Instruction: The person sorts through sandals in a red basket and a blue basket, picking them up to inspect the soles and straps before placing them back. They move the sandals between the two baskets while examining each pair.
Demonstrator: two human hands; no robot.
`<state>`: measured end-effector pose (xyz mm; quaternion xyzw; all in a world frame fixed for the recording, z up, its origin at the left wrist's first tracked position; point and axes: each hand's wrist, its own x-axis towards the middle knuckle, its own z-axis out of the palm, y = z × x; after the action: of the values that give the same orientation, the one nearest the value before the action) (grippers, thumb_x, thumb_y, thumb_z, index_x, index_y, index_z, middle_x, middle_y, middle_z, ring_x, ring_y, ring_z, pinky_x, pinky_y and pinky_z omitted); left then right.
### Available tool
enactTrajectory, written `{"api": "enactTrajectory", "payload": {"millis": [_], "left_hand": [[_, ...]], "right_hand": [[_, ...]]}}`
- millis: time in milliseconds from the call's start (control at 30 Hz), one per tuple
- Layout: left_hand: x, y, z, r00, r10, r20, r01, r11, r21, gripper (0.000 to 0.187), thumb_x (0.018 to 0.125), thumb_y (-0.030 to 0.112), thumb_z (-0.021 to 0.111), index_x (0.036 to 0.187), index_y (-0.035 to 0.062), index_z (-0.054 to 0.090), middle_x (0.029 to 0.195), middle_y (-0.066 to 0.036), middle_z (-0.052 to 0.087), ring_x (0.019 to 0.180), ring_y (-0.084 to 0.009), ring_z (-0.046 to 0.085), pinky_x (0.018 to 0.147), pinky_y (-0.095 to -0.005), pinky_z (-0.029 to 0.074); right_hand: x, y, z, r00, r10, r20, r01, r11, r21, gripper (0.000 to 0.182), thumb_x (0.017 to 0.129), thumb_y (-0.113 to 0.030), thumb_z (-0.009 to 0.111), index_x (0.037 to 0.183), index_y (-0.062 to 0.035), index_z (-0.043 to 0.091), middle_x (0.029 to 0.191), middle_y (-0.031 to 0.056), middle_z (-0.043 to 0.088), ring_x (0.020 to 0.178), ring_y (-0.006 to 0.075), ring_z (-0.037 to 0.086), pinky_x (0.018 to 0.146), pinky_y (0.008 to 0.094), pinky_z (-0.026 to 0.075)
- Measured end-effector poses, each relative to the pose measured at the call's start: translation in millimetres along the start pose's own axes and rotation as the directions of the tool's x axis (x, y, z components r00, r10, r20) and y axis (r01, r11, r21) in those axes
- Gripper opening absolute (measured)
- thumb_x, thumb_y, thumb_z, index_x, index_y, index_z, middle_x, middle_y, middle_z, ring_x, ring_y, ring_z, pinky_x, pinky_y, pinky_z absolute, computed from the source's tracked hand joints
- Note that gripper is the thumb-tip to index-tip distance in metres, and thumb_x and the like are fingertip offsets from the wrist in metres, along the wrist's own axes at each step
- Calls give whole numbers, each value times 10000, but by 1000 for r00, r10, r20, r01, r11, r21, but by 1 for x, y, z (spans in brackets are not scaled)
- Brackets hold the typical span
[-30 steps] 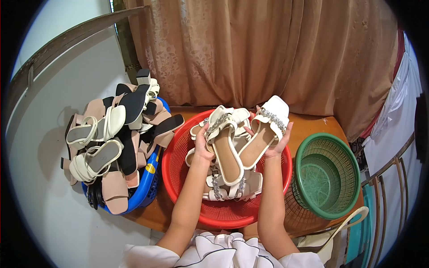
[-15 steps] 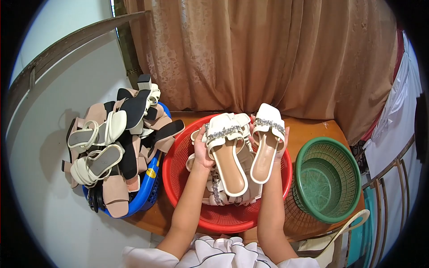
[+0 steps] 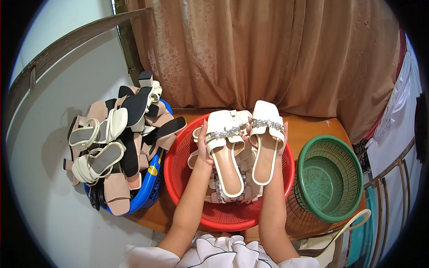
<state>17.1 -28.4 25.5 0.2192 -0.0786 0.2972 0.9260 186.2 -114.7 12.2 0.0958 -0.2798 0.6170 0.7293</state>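
My left hand (image 3: 204, 147) grips the outer side of a white slide sandal (image 3: 228, 172) with a chain-like silver trim across its strap. A matching white slide sandal (image 3: 265, 157) is in my right hand (image 3: 281, 142), which is wrapped around its strap side. Both sandals are held side by side with tan insoles facing me and toes pointing away. Beneath them is a red basket (image 3: 178, 178) of more white sandals, some with the same silver trim; the held pair and my arms hide part of that pile.
On the left, a blue basket (image 3: 149, 190) is heaped with beige, black and cream sandals. A green basket (image 3: 305, 196) stands on the right of the wooden table (image 3: 328, 127). Brown curtains (image 3: 250, 53) hang behind. A cream strap (image 3: 357, 219) shows at lower right.
The two sandals have come a little closer together and more level. The right one is turned slightly, its toe further left and up. Both hands still hold them.
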Motion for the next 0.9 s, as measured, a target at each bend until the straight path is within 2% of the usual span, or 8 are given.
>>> {"api": "enactTrajectory", "payload": {"millis": [267,467,600,633,667,767,833,900], "left_hand": [[0,2,-10,998,-50,24,50,999,-1,645,851,506,413,1265,13,367,1202,-191,482,1049,-325,514,906,-449,413],[5,1,-14,997,68,-43,-68,998,14,658,842,534,401,1271,36,368,1242,-182,449,1093,-322,485,930,-450,395],[3,-4,1,996,41,83,-45,998,45,675,844,560,364,1272,39,358,1252,-179,436,1053,-311,509,870,-405,447],[2,-6,3,992,18,123,-23,999,44,679,844,565,357,1272,38,356,1245,-179,441,1044,-306,515,854,-393,460],[5,-10,-3,998,23,64,-22,1000,-11,694,843,580,343,1278,39,348,1225,-169,459,1026,-280,528,812,-363,479],[6,-20,0,971,190,-148,-151,959,240,668,847,565,367,1278,54,354,1205,-114,487,1014,-202,535,782,-321,479],[4,-22,2,959,216,-185,-157,944,291,662,846,561,383,1274,57,361,1203,-98,490,1015,-185,533,777,-301,477],[4,-23,-3,952,235,-195,-154,921,358,659,843,561,395,1270,60,367,1195,-87,496,1015,-175,530,787,-290,471]], "right_hand": [[1,-1,-3,998,54,18,-55,998,14,845,797,-597,399,1363,-21,151,1317,315,248,1171,485,327,915,651,276],[-1,-1,4,996,77,47,-80,995,68,836,806,-602,372,1361,-13,160,1302,317,280,1175,467,337,913,660,260],[2,6,14,991,116,62,-119,992,44,841,809,-604,357,1356,3,160,1291,317,300,1151,455,377,916,639,282],[3,8,7,998,62,-13,-63,998,-19,841,808,-604,358,1355,5,161,1288,320,301,1142,458,386,917,633,288],[6,11,-5,996,4,-84,-11,996,-86,842,808,-603,360,1354,6,163,1285,323,302,1132,460,394,918,626,294],[12,20,-1,993,-71,-90,62,994,-94,821,806,-589,377,1340,8,201,1264,323,326,1095,468,419,918,577,334],[9,24,9,994,-82,-67,78,995,-57,781,815,-572,376,1316,18,265,1254,306,357,1089,449,431,925,526,357],[8,27,10,997,-78,16,78,997,6,803,811,-581,373,1329,16,234,1263,315,338,1097,455,422,934,521,349]]}}
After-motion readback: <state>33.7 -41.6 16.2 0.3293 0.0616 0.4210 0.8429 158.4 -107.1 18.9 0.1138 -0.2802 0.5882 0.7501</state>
